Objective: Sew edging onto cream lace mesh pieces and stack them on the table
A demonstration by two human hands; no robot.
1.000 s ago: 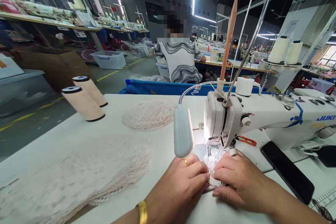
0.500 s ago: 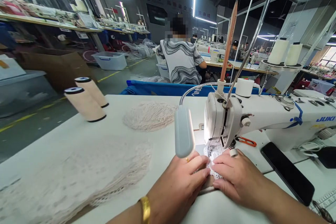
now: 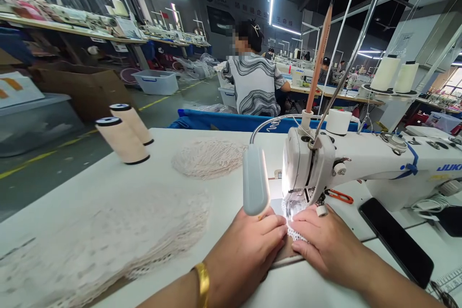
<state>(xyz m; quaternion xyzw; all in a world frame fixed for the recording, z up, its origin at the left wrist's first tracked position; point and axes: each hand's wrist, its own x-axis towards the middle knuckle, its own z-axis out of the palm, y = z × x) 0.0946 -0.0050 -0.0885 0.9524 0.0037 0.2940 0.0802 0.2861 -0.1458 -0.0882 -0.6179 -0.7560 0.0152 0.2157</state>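
A small piece of white lace (image 3: 295, 235) lies under the lit needle area of a white sewing machine (image 3: 301, 166). My left hand (image 3: 254, 238) holds the lace's left edge, fingers bent and pressed together, thumb close to the forefinger. From the right, my right hand (image 3: 323, 240) grips the lace by its near edge, fingertips beside the presser foot and thumb nearer me. The foot and needle are mostly lost in glare and behind machine parts. A grey lamp head (image 3: 255, 180) hangs just above my left hand and covers part of it.
Left of my hands lie a large lace stack (image 3: 144, 236) and a smaller lace pile (image 3: 209, 159). Two thread cones (image 3: 124, 142) stand at the table's left edge. Right are orange snips (image 3: 339, 196) and a black phone (image 3: 395, 240). Ahead sits a person (image 3: 254, 82).
The camera view has shifted slightly, and the person ahead has turned their head to the left. Both my hands stay at the lace in nearly the same place.
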